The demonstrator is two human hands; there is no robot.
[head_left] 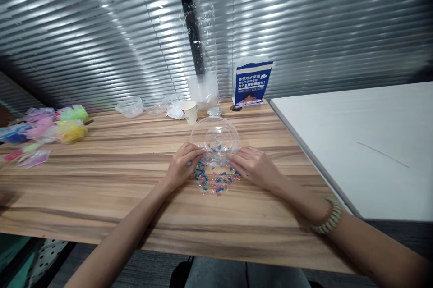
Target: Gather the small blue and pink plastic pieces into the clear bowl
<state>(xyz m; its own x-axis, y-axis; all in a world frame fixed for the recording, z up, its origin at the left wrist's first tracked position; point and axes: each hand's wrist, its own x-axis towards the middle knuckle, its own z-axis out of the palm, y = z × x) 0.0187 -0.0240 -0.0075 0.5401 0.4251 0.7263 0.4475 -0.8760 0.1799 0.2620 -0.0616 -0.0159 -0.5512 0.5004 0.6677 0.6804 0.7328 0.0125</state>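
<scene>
A clear round plastic bowl (221, 128) is between my hands at the middle of the table, tilted with its round face toward me. My left hand (183, 162) pinches its near left rim. On the near right rim, my right hand (255, 167) has its fingers closed, with the thumb hidden. Small blue, pink and clear pieces (218, 182) lie spread just in front of the bowl, between my wrists. A few blue bits show in or through its lower part. They are too small to name exactly.
Behind the bowl stand a paper cup (190, 112), a blue-and-white printed bag (252, 83) and another clear bowl (130, 107). Bags of coloured material (50, 125) lie at the left. A white board or tabletop (365, 144) adjoins on the right. Window blinds (304, 26) rise behind.
</scene>
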